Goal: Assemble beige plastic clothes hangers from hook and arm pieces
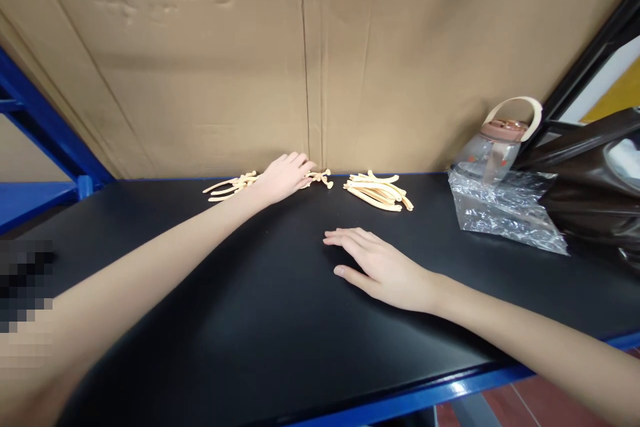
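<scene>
My left hand (286,177) reaches to the back of the black tabletop and lies over a pile of cream, bone-shaped pieces (227,188). Its fingers are stretched out and a little apart, and they hide the middle of that pile. Knobbed ends (325,177) of some pieces stick out to the right of the fingers. Nearer the front, my right hand (377,265) is palm down and low over the table, thumb apart from the fingers, holding nothing. Beyond it lies a second bunch of slender, curved cream pieces (379,191).
A tall cardboard sheet (210,67) stands along the back edge of the black table (240,347). At the right are a clear bottle with a looped handle (500,140), a crumpled clear plastic bag (505,207) and a dark brown bag (590,193). A blue frame (55,127) rises at the left.
</scene>
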The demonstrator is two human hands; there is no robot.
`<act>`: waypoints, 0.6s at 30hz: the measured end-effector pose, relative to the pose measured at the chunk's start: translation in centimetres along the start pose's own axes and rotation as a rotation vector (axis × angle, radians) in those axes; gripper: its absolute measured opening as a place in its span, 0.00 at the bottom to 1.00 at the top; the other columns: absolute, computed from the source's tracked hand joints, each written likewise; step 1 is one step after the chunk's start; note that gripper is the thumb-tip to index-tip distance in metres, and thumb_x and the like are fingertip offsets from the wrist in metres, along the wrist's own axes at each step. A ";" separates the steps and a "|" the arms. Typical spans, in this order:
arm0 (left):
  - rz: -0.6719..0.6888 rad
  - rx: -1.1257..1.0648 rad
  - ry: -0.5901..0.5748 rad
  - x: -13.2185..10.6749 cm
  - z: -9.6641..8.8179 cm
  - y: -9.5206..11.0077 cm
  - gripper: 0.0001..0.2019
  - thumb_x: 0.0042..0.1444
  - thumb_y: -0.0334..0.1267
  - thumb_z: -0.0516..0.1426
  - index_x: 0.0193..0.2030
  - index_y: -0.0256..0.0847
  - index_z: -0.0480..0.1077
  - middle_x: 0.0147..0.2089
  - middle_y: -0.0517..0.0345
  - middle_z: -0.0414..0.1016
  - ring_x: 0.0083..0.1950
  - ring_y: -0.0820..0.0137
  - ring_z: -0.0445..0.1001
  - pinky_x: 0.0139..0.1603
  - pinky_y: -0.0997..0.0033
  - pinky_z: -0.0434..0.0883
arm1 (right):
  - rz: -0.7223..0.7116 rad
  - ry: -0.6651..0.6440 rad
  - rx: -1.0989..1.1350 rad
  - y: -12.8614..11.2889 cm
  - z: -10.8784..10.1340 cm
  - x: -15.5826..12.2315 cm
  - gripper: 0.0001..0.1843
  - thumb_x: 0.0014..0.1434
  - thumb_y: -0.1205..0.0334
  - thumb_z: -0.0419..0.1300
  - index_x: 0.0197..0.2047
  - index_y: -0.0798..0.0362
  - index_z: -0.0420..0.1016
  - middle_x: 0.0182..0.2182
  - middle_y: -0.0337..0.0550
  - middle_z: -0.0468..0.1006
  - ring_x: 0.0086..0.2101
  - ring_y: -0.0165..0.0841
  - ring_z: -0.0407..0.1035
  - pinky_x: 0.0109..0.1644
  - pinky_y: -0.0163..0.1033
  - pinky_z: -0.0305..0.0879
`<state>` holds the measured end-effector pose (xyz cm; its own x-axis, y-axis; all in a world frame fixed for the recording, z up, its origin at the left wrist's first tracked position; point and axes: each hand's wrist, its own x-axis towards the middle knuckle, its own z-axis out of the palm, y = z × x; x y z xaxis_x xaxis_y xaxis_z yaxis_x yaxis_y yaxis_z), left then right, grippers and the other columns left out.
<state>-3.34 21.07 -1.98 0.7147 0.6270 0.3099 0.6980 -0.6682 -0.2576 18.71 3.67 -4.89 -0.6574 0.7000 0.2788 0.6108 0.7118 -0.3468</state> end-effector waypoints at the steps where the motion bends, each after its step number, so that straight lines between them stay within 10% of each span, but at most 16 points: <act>1: -0.014 0.004 -0.002 -0.9 -0.3 0.2 0.23 0.68 0.43 0.39 0.54 0.34 0.69 0.51 0.40 0.70 0.53 0.55 0.65 0.54 0.56 0.61 | -0.006 -0.004 -0.017 0.0 0.0 0.0 0.21 0.67 0.56 0.49 0.61 0.52 0.60 0.61 0.49 0.66 0.61 0.41 0.58 0.64 0.53 0.57; 7: -0.017 0.001 -0.057 -4.6 -0.6 1.4 0.22 0.67 0.46 0.41 0.52 0.39 0.71 0.55 0.49 0.73 0.54 0.58 0.69 0.54 0.58 0.63 | -0.032 0.000 -0.065 0.1 -0.3 0.5 0.18 0.67 0.55 0.50 0.56 0.52 0.66 0.57 0.49 0.69 0.57 0.40 0.62 0.62 0.52 0.60; 18: -0.086 0.116 -0.008 -1.6 0.1 0.8 0.14 0.65 0.37 0.46 0.47 0.34 0.70 0.47 0.42 0.73 0.49 0.57 0.69 0.46 0.61 0.63 | -0.046 -0.017 -0.125 -0.2 -0.3 0.2 0.19 0.68 0.56 0.48 0.58 0.53 0.67 0.59 0.50 0.68 0.58 0.39 0.62 0.63 0.51 0.59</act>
<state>-3.97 19.59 -2.80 0.6523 0.6834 0.3277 0.7566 -0.5618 -0.3345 18.63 3.72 -4.51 -0.6927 0.6661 0.2767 0.6294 0.7455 -0.2193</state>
